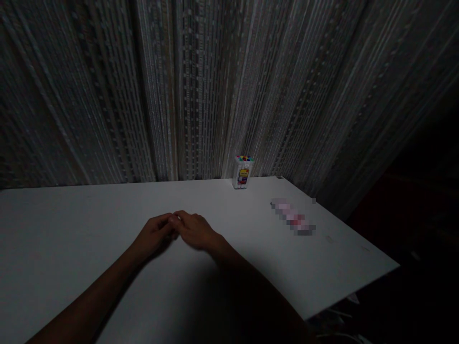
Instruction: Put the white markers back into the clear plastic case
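Note:
My left hand [155, 232] and my right hand [196, 230] meet over the middle of the white table [64, 239]. Their fingers are curled in and touch each other at the tips. No object shows between them, though the undersides of the fingers are in shadow. Beyond my hands, to the right, a clear case of markers [243, 173] stands upright near the table's back edge. Its caps are of several colours, and a yellow and red label is on the front.
A blurred-out pinkish, longish thing [292, 217] lies on the right part of the table. Patterned curtains [201, 91] hang along the back edge. The table's right edge slants toward me, with dark floor clutter [337, 315] below its corner.

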A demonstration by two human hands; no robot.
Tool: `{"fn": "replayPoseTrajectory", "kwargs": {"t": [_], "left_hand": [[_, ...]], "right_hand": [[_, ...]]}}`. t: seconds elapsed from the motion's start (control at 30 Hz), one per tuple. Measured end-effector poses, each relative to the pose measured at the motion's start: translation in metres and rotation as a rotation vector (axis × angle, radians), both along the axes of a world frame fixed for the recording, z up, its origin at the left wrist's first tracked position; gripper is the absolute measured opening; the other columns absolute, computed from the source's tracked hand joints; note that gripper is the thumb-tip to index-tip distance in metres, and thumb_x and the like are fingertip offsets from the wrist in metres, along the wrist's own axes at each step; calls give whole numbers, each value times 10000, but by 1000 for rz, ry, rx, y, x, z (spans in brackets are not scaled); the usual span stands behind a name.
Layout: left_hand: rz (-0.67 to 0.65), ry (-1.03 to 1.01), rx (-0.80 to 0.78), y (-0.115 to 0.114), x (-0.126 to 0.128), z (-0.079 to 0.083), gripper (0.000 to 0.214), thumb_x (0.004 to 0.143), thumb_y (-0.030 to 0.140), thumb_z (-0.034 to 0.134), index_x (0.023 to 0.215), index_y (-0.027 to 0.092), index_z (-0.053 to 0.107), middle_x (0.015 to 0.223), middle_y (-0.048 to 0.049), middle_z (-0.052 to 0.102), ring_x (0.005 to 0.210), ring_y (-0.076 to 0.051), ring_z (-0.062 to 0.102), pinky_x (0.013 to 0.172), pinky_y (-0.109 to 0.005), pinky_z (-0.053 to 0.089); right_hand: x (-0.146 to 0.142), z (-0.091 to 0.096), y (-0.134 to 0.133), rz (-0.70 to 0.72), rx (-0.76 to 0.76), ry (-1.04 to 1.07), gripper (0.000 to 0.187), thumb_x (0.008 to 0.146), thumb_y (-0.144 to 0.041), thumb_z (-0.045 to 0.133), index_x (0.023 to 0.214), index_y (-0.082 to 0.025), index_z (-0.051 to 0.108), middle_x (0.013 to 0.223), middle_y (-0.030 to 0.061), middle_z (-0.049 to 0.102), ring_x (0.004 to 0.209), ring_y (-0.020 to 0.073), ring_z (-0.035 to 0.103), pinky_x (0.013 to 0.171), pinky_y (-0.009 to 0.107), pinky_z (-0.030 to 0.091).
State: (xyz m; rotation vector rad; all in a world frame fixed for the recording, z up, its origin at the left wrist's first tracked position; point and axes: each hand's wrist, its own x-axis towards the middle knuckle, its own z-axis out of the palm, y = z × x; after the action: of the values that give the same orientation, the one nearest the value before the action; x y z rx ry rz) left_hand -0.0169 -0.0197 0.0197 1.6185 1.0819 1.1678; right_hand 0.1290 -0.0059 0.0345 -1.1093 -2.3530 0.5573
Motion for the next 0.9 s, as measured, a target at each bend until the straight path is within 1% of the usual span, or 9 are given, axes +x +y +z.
{"fn": "replayPoseTrajectory", "kwargs": {"t": [0.2,0.27,0.33,0.43,0.53,0.6,0.67,0.73,0.9], "left_hand": [[45,-22,-22,-1,-1,2,363,718,496,560,770,137,582,576,1,530,525,-109,463,512,-219,384],[71,-30,-13,-1,-1,1,342,708,478,577,775,143,568,576,6,525,522,-109,464,508,-219,386],[108,-24,-8,0,-1,0,323,691,462,595,745,147,550,571,15,511,519,-106,462,504,-214,380],[144,25,-1,1,-1,-3,318,678,458,596,669,150,517,551,27,478,510,-97,443,494,-204,364],[134,84,7,3,-1,-7,337,690,463,576,607,158,460,519,38,441,488,-87,404,470,-196,327],[127,112,13,3,-1,-9,364,700,462,563,566,164,403,496,48,404,469,-77,363,456,-191,294],[121,127,10,4,-2,-11,394,706,464,554,535,169,356,480,58,365,455,-68,323,448,-189,266],[111,138,-12,4,-2,-12,412,713,466,540,516,171,332,470,64,329,446,-63,290,441,-190,239],[81,180,-38,4,0,-12,430,713,476,518,483,172,320,474,61,284,451,-63,260,445,-199,214]], "right_hand": [[3,-4,8,-7,18,42,338,932,-378,259,972,-233,562,804,1,628,746,139,572,687,242,392],[5,-5,13,-54,26,66,310,924,-343,288,929,-231,577,763,-5,621,706,134,561,673,238,385],[9,-6,19,-165,12,116,273,904,-305,336,879,-223,594,739,0,621,690,132,558,657,233,382],[21,-7,32,-420,-10,233,232,854,-268,398,783,-209,611,706,7,626,670,132,558,623,227,386],[36,-11,46,-682,-14,322,217,799,-288,443,654,-206,582,640,0,607,619,137,546,605,237,393],[47,-13,56,-834,-37,361,183,757,-297,482,611,-210,548,622,-5,594,607,146,542,608,250,400],[55,-15,67,-945,-67,407,124,729,-302,510,646,-214,539,648,-2,598,629,161,554,617,265,411],[64,-15,78,-1002,-81,445,101,719,-308,524,740,-212,547,707,13,610,678,178,572,638,280,423],[86,-13,101,-1041,-34,455,302,708,-336,553,964,-180,511,940,86,595,866,221,569,756,327,428]]}}
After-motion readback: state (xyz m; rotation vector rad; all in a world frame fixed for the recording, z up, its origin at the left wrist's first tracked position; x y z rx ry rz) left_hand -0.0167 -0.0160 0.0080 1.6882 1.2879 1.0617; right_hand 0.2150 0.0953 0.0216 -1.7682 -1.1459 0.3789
